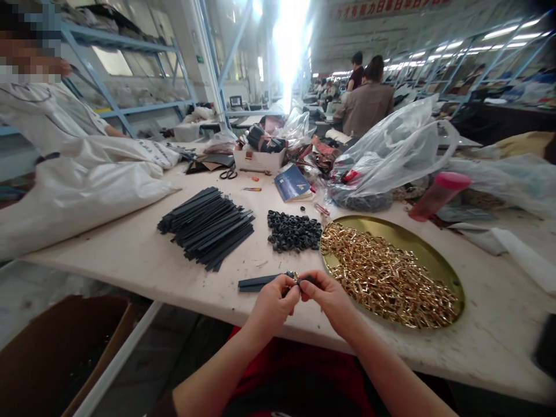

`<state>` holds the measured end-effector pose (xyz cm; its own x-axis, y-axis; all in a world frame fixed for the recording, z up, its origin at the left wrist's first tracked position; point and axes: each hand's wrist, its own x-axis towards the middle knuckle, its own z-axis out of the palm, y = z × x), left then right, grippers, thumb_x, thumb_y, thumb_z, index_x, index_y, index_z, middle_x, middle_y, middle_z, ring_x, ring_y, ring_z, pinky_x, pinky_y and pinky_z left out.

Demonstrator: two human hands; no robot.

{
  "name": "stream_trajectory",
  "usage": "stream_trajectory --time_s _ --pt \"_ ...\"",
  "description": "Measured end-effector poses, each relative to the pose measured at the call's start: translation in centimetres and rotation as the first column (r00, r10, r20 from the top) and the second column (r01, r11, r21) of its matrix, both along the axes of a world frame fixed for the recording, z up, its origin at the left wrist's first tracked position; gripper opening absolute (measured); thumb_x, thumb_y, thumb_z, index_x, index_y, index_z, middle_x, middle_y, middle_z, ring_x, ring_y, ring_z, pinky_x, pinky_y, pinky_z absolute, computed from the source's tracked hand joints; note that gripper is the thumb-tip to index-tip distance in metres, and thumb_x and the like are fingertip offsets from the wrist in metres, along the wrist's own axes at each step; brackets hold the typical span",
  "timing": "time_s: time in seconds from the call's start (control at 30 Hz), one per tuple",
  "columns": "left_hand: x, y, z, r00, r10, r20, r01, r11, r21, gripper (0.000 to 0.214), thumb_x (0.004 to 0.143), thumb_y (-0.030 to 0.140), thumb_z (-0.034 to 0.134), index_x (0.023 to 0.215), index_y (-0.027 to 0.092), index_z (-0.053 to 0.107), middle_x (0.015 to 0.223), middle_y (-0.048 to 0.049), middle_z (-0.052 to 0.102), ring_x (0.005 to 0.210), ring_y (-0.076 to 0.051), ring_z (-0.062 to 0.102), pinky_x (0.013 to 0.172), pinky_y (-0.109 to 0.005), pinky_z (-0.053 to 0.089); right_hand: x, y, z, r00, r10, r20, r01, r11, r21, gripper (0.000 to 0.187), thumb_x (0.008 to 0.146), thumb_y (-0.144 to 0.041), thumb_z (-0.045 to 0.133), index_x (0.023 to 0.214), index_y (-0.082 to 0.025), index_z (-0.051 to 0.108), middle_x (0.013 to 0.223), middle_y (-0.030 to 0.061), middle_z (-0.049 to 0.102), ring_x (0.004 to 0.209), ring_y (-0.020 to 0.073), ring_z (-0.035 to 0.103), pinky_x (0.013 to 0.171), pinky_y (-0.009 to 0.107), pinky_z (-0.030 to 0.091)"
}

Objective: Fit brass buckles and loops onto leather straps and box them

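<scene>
My left hand (277, 298) and my right hand (325, 294) meet over the front edge of the table, fingertips pinched together. Between them is a small dark strip, largely hidden by the fingers, with a shiny bit of metal (296, 277) at its top. A few dark strips (256, 283) lie flat just beyond my left hand. Farther off to the left is a big pile of dark strips (206, 229). Small black loops (293, 231) are heaped in front of my hands. To the right of them, a round gold tray (434, 266) holds a heap of small gold metal hardware pieces (386, 275).
A white sack (87, 174) covers the table's left side, beside a person. At the back are scissors (228, 173), a blue booklet (293, 183), a white box (259, 161), plastic bags (391, 150) and a pink-lidded bottle (439, 196). Other people sit farther away.
</scene>
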<state>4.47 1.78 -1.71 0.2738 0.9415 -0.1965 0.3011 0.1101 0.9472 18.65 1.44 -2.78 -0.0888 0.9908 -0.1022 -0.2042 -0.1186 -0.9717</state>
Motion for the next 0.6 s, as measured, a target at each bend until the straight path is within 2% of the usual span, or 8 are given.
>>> stream_trajectory --time_s 0.1,0.2,0.3,0.43,0.5,0.6 --pt "-0.3 -0.4 0.2 0.993 -0.053 0.102 0.053 0.999 0.001 0.020 0.076 0.024 0.045 0.094 0.016 0.046 0.059 0.0042 0.053 0.046 -0.007 0.042 0.044 -0.018 0.032 0.0 -0.7 -0.1 0.999 -0.024 -0.037 0.023 0.999 -0.047 0.023 0.069 -0.038 0.066 0.079 -0.018 0.060 0.062 -0.0040 0.057 0.056 0.0088 0.049 0.058 0.024 0.040" --pt "-0.8 -0.6 0.4 0.991 -0.061 0.117 0.061 0.998 0.007 0.018 0.074 0.017 0.044 0.092 0.017 0.042 0.061 0.0038 0.055 0.050 -0.007 0.045 0.047 -0.018 0.034 -0.1 -1.2 -0.3 0.991 -0.007 -0.134 -0.004 0.997 -0.081 0.026 0.071 -0.042 0.064 0.081 -0.018 0.060 0.065 -0.0023 0.059 0.058 0.0099 0.051 0.060 0.025 0.041" --pt "-1.0 -0.7 0.2 0.994 -0.037 0.104 0.040 0.999 -0.027 0.012 0.075 0.018 0.044 0.086 0.018 0.038 0.059 0.0044 0.055 0.048 -0.007 0.045 0.046 -0.018 0.035 -0.3 -1.4 -0.4 0.951 -0.024 -0.307 -0.019 0.990 -0.137 0.038 0.076 -0.052 0.052 0.080 -0.016 0.062 0.070 0.0024 0.062 0.059 0.0117 0.054 0.061 0.027 0.044" --pt "-1.3 -0.5 0.0 0.991 -0.058 0.121 0.063 0.997 -0.041 0.014 0.077 0.027 0.047 0.083 0.019 0.037 0.058 0.0047 0.054 0.050 -0.009 0.048 0.047 -0.019 0.038 -0.6 -1.4 -0.9 0.930 0.003 -0.366 -0.085 0.974 -0.209 0.023 0.071 -0.039 0.065 0.079 -0.018 0.062 0.067 -0.0012 0.058 0.056 0.0077 0.049 0.056 0.021 0.041" --pt "-1.6 -0.3 0.0 0.996 -0.061 0.057 0.063 0.998 -0.020 0.016 0.077 0.030 0.048 0.084 0.019 0.038 0.059 0.0048 0.053 0.051 -0.009 0.048 0.048 -0.020 0.038 -0.7 -1.4 -1.1 0.925 0.086 -0.371 -0.186 0.952 -0.243 0.025 0.071 -0.039 0.066 0.084 -0.018 0.062 0.066 -0.0017 0.056 0.056 0.0074 0.047 0.054 0.020 0.039" --pt "-2.2 0.0 0.3 0.982 -0.027 -0.189 0.040 0.997 0.068 0.021 0.074 0.035 0.053 0.085 0.019 0.045 0.062 0.0038 0.054 0.053 -0.010 0.048 0.050 -0.021 0.035 -0.9 -1.4 -1.2 0.889 0.198 -0.413 -0.332 0.900 -0.284 0.028 0.073 -0.042 0.063 0.083 -0.016 0.061 0.063 -0.0018 0.052 0.056 0.0073 0.045 0.054 0.020 0.038"
